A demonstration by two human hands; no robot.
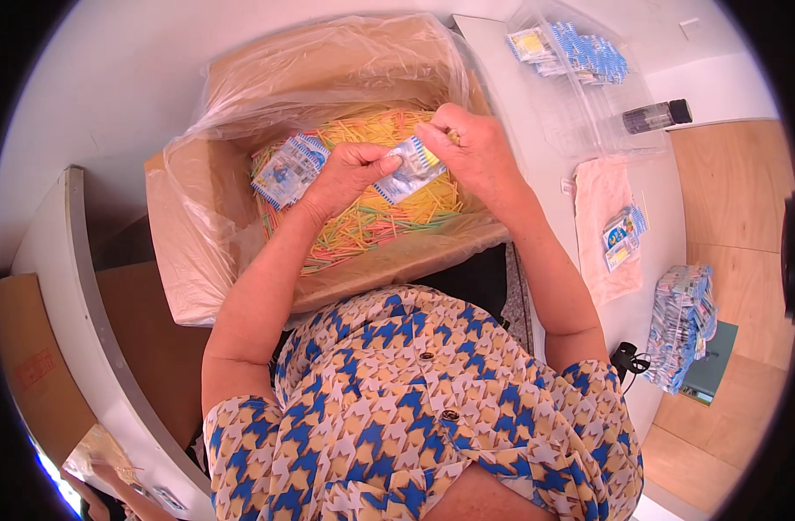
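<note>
In front of me, over the open cardboard box (185, 269), both hands are at one small clear packet (408, 178) with blue-and-white striped ends. My left hand (344, 178) pinches its left side between thumb and fingers. My right hand (474, 156) is closed at its upper right end, with a bit of yellow showing between the fingers; yellow sticks (430, 157) show at that end of the packet. Below lies a heap of thin yellow, pink and green sticks (376, 227). A pile of similar flat packets (289, 174) rests on the heap beside my left hand.
Clear plastic lining (345, 82) drapes over the box's rim. On the white table at right are a clear bin (580, 113) with packets, a dark-capped bottle (658, 116), a pink cloth (596, 187) with packets, and a stacked packet bundle (680, 321). Another person's arm (124, 491) shows at lower left.
</note>
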